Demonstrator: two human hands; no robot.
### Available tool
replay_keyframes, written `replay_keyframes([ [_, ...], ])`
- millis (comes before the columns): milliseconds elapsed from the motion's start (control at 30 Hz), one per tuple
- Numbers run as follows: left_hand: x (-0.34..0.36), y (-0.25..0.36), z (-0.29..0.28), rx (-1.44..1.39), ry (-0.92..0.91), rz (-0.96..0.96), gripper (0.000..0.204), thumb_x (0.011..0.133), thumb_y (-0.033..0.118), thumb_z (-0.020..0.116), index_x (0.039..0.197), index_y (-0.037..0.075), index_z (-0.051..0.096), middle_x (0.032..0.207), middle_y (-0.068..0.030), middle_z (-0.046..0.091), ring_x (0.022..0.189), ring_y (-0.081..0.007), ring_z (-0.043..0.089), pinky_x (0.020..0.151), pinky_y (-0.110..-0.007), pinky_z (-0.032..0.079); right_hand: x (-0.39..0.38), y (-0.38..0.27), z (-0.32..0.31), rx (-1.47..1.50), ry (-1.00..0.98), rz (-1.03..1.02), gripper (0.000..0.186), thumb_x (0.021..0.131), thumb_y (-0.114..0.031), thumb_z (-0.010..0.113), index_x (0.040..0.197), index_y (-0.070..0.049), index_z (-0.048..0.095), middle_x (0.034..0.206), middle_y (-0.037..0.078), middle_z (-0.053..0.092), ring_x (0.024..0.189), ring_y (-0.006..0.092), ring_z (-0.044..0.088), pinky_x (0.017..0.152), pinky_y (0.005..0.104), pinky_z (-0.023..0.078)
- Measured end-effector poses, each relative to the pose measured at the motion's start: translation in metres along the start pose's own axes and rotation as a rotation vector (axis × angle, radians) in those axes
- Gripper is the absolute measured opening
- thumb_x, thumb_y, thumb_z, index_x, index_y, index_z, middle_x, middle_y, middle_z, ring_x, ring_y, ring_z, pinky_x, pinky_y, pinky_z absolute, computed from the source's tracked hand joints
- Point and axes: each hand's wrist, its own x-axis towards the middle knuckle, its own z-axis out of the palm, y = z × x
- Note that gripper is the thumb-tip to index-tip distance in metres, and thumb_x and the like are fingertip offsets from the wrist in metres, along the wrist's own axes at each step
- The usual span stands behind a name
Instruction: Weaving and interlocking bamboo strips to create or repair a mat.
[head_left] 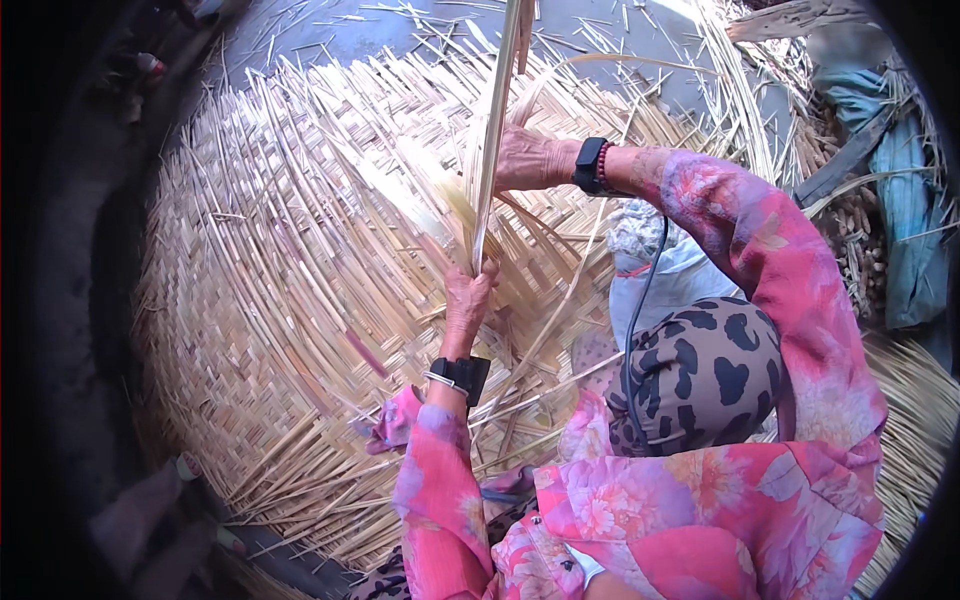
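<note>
A long pale strip of split cane (492, 130) runs upward from my left hand past the top of the view. My left hand (468, 295) is closed around its lower end, with the thumb pressed against it. My right hand (532, 160) is higher up, against the same strip, its fingers partly hidden behind it. Some shorter pale strips are blurred beside the long one, between the two hands. Under both hands spreads a large woven mat (240, 390), with many loose strip ends sticking out along its far and near edges.
A white sack (650, 275) lies by my bent knee in spotted cloth (715, 375), with a dark cord across it. At the right are a blue-green cloth (905, 200), wood pieces and a bundle of thin stalks (915, 420). Strip scraps litter the grey floor (400, 30) beyond the mat.
</note>
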Motion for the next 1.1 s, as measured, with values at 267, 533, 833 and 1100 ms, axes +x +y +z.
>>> replay_keyframes([
  [267, -0.007, 0.007, -0.002, -0.137, 0.228, -0.015, 0.025, 0.083, 0.016, 0.063, 0.103, 0.002, 0.059, 0.083, -0.0037, 0.061, 0.073, -0.0115, 0.058, 0.059, -0.026, 0.05, 0.067, -0.048, -0.032, 0.183, 0.192, -0.135, 0.011, 0.067, -0.016, 0.06, 0.069, -0.01, 0.051, 0.077, 0.007, 0.044, 0.081, 0.0264, 0.048, 0.079, 0.0422, 0.041],
  [533, 0.004, 0.01, 0.007, -0.163, 0.082, -0.091, 0.02, 0.082, 0.014, 0.061, 0.099, 0.003, 0.061, 0.076, -0.0018, 0.062, 0.067, -0.009, 0.056, 0.058, -0.023, 0.046, 0.012, -0.021, -0.098, 0.293, -0.124, 0.182, 0.015, 0.08, -0.011, 0.057, 0.094, -0.005, 0.06, 0.103, 0.011, 0.057, 0.094, 0.0244, 0.057, 0.087, 0.0357, 0.047],
  [833, 0.014, -0.01, -0.001, -0.216, 0.059, -0.12, 0.015, 0.078, 0.012, 0.062, 0.088, 0.002, 0.06, 0.072, -0.003, 0.06, 0.061, -0.0104, 0.055, 0.056, -0.025, 0.046, -0.015, -0.055, -0.343, 0.915, -0.376, 0.931, 0.03, 0.081, -0.024, 0.062, 0.09, 0.004, 0.063, 0.078, 0.011, 0.062, 0.074, 0.017, 0.06, 0.067, 0.028, 0.047],
  [1100, 0.016, 0.003, -0.002, -0.264, 0.049, -0.067, 0.014, 0.076, 0.008, 0.059, 0.087, 0.002, 0.056, 0.069, -0.0017, 0.055, 0.059, -0.0105, 0.052, 0.054, -0.026, 0.044, 0.015, -0.068, -0.47, 0.626, -0.367, 1.005, 0.045, 0.086, -0.036, 0.054, 0.114, -0.001, 0.053, 0.086, 0.006, 0.06, 0.075, 0.011, 0.056, 0.065, 0.0233, 0.043],
])
